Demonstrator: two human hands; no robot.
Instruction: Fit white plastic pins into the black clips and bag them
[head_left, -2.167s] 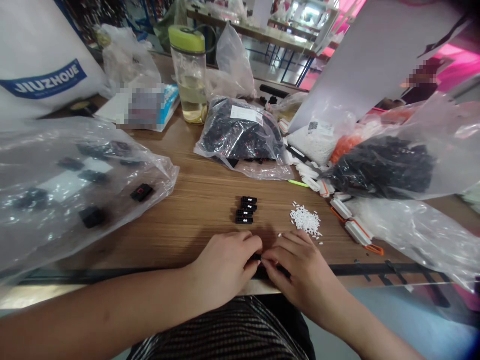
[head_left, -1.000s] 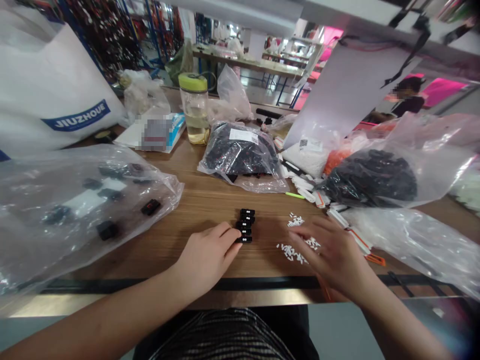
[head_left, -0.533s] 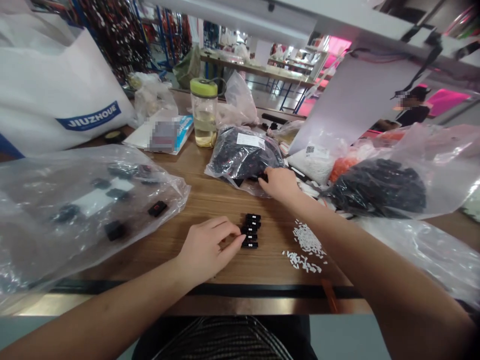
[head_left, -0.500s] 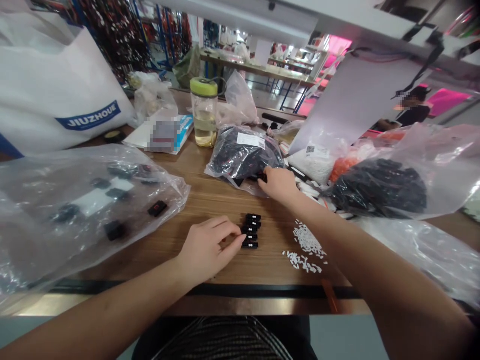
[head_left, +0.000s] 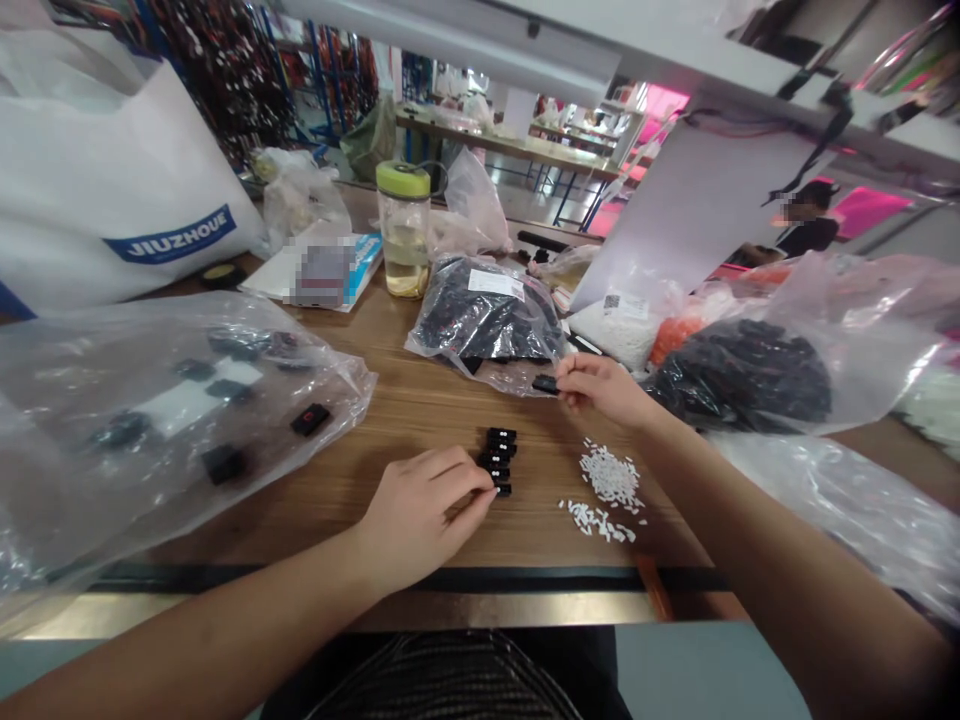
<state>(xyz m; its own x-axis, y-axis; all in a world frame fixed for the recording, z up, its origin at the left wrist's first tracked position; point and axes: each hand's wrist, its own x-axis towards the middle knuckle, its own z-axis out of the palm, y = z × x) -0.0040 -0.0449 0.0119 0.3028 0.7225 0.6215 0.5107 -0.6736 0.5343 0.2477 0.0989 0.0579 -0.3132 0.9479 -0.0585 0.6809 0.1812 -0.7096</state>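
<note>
A column of several small black plastic housings [head_left: 501, 448], each with two white dots, lies on the table in front of me. My left hand [head_left: 427, 510] has its thumb and forefinger closed at the left end of the nearest housing, the rest of the fingers curled. Between the fingertips of my right hand [head_left: 592, 385] is another black housing [head_left: 544, 384], held just off the mouth of a clear bag of black parts [head_left: 487, 310]. Small white pegs [head_left: 609, 475] lie in two loose heaps below my right forearm.
At left, a large clear bag [head_left: 300, 350] holds a few black parts. A lidded water bottle [head_left: 405, 235] and a booklet [head_left: 262, 278] stand behind. More filled bags [head_left: 757, 375] crowd the right side. An orange strip [head_left: 655, 588] hangs over the table's front edge.
My right hand has drawn back from the bag of black parts, now with a black housing in its fingers. My left fingertips have shifted slightly to the nearest end of the column.
</note>
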